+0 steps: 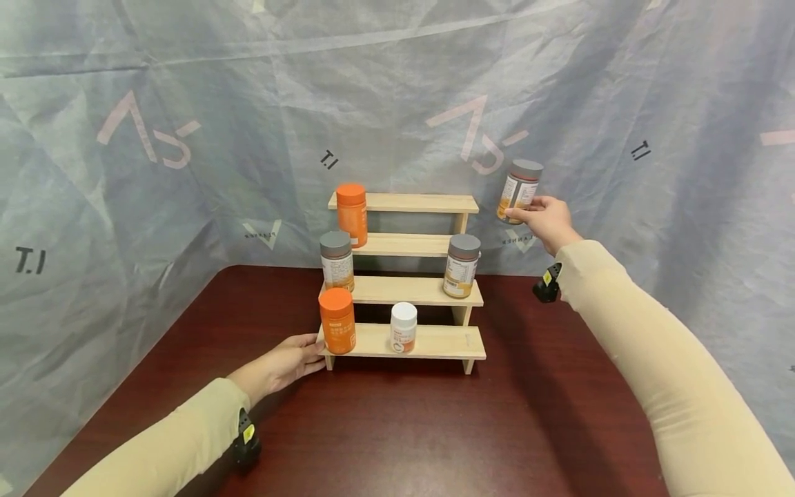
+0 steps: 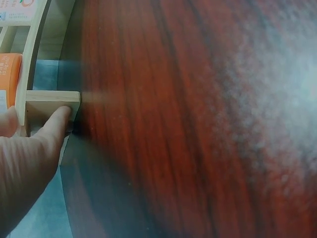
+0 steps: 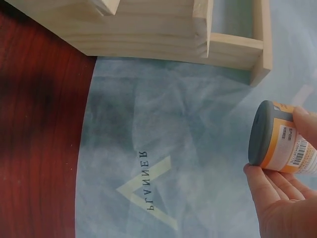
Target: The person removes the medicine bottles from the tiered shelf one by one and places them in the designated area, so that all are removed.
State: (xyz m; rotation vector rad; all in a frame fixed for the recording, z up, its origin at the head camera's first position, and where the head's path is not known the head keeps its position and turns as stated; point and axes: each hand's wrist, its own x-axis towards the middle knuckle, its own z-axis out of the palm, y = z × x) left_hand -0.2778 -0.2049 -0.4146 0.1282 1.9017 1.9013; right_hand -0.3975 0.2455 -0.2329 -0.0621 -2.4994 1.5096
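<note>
In the head view my right hand (image 1: 549,221) grips a jar with a grey lid (image 1: 520,192), raised and slightly tilted, right of the stand's top tier. The right wrist view shows the thumb and fingers on either side of this jar (image 3: 285,136), near its base. My left hand (image 1: 288,362) holds the left end of the stepped wooden stand (image 1: 373,338) at its lowest tier. Close up, one fingertip of the left hand (image 2: 29,163) presses the stand's leg (image 2: 52,96), and another digit lies by the plank beside an orange jar (image 2: 10,79).
On the bottom tier stand an orange jar (image 1: 338,324) and a small white bottle (image 1: 404,330). Above are two grey-lidded jars, left (image 1: 337,262) and right (image 1: 462,268), and another orange jar (image 1: 352,217). A grey cloth (image 1: 248,138) hangs behind the dark red table (image 1: 404,428).
</note>
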